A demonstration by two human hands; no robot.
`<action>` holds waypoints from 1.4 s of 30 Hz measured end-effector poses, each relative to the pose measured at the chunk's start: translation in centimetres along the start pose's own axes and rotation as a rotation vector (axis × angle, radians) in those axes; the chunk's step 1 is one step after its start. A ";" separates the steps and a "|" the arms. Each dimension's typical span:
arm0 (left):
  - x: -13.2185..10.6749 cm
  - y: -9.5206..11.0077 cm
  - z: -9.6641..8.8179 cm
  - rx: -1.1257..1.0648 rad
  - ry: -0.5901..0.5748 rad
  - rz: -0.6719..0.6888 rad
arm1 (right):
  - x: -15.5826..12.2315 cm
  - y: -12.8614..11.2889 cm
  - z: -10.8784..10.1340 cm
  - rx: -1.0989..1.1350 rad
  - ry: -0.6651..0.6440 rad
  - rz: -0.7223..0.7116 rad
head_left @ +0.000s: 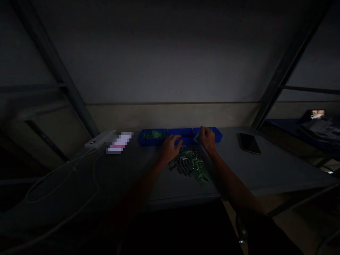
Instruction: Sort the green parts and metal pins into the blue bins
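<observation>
My left hand (171,148) hovers at the front of the middle blue bin (180,131), thumb and fingers apart, with nothing visible in it. My right hand (208,139) is closed at the front of the right blue bin (217,134). Something small and shiny shows beside its fingers, too dark to name. Below both hands lies a loose pile of small metal cylindrical pieces (183,163), mixed with green plastic packets (200,173). More green packets (155,134) fill the left blue bin (140,140).
On the grey table (233,173), a dark phone (249,143) lies to the right. At left are a white box-shaped device (99,140) with white cables (95,173) and a blurred-out paper (119,143). Metal posts (276,81) frame the table. A lit screen (318,113) shows at far right.
</observation>
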State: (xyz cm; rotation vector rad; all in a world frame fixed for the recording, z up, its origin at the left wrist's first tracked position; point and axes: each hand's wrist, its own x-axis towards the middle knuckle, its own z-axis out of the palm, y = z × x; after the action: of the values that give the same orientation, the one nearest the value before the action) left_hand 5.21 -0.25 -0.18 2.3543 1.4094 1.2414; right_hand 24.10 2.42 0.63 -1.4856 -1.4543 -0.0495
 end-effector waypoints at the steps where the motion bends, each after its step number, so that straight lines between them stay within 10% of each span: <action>1: 0.1 0.5 0.4 -0.104 -0.039 -0.050 | -0.3 -0.8 0.1 0.046 0.006 -0.016; 14: -0.3 -0.2 0.3 -0.731 -0.032 -0.374 | -2.9 -4.3 1.4 0.496 -0.167 0.012; 37: 0.2 -0.8 -1.4 -0.737 0.137 -0.409 | -3.2 -4.0 1.4 0.751 -0.660 0.034; 42: 0.2 -0.5 -1.5 -0.778 0.104 -0.510 | -3.3 -3.8 2.0 0.670 -0.556 -0.035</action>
State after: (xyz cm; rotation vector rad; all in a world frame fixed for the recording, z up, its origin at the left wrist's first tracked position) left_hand 3.81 -0.26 0.65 1.3393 1.1423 1.4121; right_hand 19.14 0.37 -0.16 -0.9431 -1.6956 0.8105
